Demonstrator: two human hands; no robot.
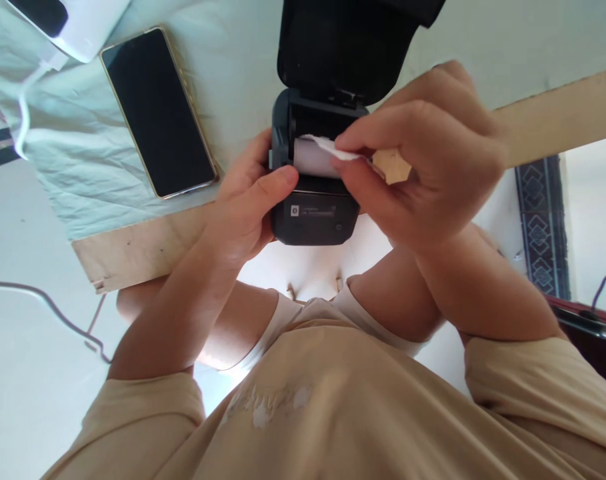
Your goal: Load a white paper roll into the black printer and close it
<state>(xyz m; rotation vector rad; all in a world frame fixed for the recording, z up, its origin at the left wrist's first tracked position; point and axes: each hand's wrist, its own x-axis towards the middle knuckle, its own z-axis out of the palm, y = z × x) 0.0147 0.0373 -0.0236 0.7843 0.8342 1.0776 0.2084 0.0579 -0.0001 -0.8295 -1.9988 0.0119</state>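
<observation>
A small black printer (314, 217) sits at the table's near edge with its lid (343, 47) flipped up and back. A white paper roll (310, 157) lies in its open bay. My left hand (247, 200) grips the printer's left side, thumb resting on its top edge beside the roll. My right hand (423, 157) hovers over the bay's right side and pinches the loose white end of the paper (335, 147) between thumb and fingers.
A dark smartphone (157, 110) lies face up on the pale cloth (83, 153) at the left. A white device (77, 23) with a white cable (25, 113) sits at the top left. The wooden table edge (137, 250) runs below the cloth. A thin cord (57, 313) crosses the floor.
</observation>
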